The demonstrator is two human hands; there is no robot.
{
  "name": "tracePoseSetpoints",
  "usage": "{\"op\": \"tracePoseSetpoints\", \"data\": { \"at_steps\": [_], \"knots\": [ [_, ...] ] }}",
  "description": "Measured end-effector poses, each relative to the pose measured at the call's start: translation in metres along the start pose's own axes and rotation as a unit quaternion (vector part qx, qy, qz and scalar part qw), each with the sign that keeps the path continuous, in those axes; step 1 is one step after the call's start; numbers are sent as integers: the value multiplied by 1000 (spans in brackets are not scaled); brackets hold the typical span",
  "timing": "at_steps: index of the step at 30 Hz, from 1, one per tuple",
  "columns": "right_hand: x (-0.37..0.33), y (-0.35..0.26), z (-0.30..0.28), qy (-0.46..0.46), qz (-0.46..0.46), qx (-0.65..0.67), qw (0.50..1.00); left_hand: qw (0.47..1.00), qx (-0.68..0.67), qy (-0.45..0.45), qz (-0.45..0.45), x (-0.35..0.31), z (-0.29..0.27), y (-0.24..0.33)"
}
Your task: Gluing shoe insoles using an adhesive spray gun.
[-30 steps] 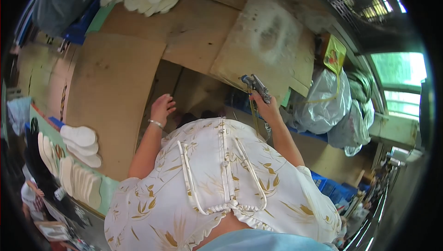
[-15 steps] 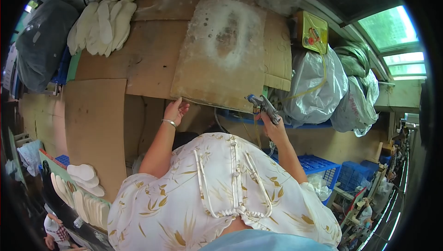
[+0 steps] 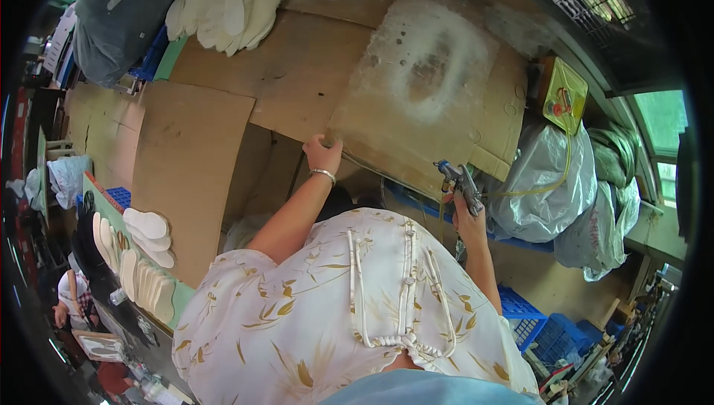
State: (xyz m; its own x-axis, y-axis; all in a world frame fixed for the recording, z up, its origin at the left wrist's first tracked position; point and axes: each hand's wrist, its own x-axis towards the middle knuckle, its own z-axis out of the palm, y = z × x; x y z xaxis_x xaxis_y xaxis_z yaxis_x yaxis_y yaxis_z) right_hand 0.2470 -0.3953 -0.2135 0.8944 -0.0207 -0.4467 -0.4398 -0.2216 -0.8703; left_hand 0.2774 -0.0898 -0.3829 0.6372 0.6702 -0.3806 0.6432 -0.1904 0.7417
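My right hand [image 3: 468,215] is wrapped round the grip of a metal spray gun [image 3: 462,182] with a blue nozzle end, just off the front edge of the bench. A yellowish hose [image 3: 532,191] runs toward it from the right. My left hand [image 3: 322,153], wearing a bracelet on the wrist, is at the front edge of a cardboard sheet [image 3: 372,126]. Its fingers are loosely bent, with a gap between thumb and forefinger, and nothing shows in them. The sheet bears a whitish, foot-shaped overspray mark [image 3: 431,70].
Cream insoles [image 3: 238,3] are heaped at the back left beside a dark bag [image 3: 126,18]. More insoles [image 3: 149,278] line a lower-left bench. A yellow can [image 3: 564,96], filled plastic bags [image 3: 543,182] and blue crates [image 3: 558,342] stand on the right. Another person [image 3: 71,297] is at far lower left.
The view has swung left, so the bench appears shifted right. My left hand has turned from palm up to back up at the sheet's edge. The spray gun stays in my right hand.
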Motion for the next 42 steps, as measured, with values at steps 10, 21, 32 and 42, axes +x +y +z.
{"op": "tracePoseSetpoints", "data": {
  "at_steps": [10,21,32,42],
  "knots": [
    [3,-6,0,9,2,11,1000,959,151,-238,25,56,-22,47],
    [16,-6,-2,9,1,18,1000,955,-274,-115,21,55,20,-7],
    [36,-31,42,56,16,20,998,965,24,-55,257,72,-33,43],
    [53,-64,87,118,28,9,993,876,-452,84,-149,371,-169,117]
  ]
}}
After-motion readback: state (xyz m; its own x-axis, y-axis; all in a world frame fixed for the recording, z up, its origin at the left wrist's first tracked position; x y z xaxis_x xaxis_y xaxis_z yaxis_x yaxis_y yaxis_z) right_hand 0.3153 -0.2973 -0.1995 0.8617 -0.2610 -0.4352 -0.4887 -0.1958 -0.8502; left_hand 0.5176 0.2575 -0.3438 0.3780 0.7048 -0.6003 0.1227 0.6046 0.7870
